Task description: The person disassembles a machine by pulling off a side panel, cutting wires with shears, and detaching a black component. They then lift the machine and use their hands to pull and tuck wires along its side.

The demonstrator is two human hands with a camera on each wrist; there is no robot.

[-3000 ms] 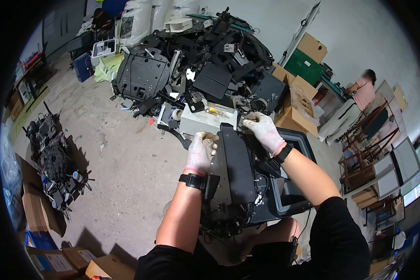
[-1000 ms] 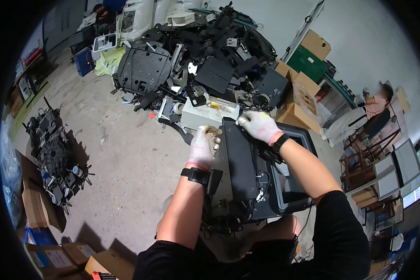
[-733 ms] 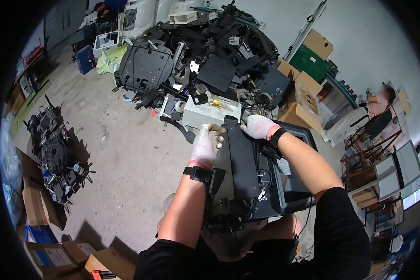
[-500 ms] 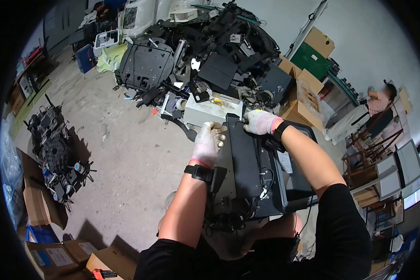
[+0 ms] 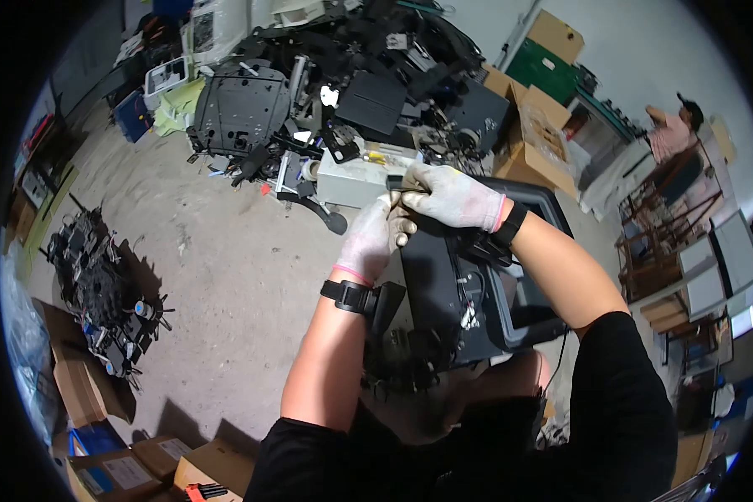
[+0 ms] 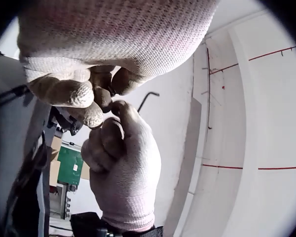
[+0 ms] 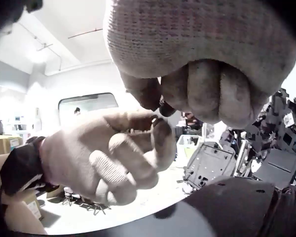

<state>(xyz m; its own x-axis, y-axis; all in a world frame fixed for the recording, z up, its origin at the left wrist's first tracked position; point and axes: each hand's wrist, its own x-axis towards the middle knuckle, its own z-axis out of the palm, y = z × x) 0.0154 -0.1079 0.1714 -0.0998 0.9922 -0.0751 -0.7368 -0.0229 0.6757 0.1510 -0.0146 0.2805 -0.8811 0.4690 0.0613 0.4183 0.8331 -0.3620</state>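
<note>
Scrap heap [image 5: 343,84] and concrete floor lie beyond the black unit [image 5: 435,276] on the person's lap. At its far edge the right hand [image 5: 453,198] clenches a hex key [image 6: 148,94]; the left hand [image 5: 366,238] curls alongside, grasp unclear. Thin, stiff, probably slippery in gloves, the key looks best held by its long arm.

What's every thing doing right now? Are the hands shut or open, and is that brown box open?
left hand: fingers curled, tips meeting the right hand; what they pinch is hidden.
right hand: curled tight round the hex key.
hex key: held, bent end sticking out.
black machine: lying on the person's lap, wires showing.
cardboard box: flaps open.
</note>
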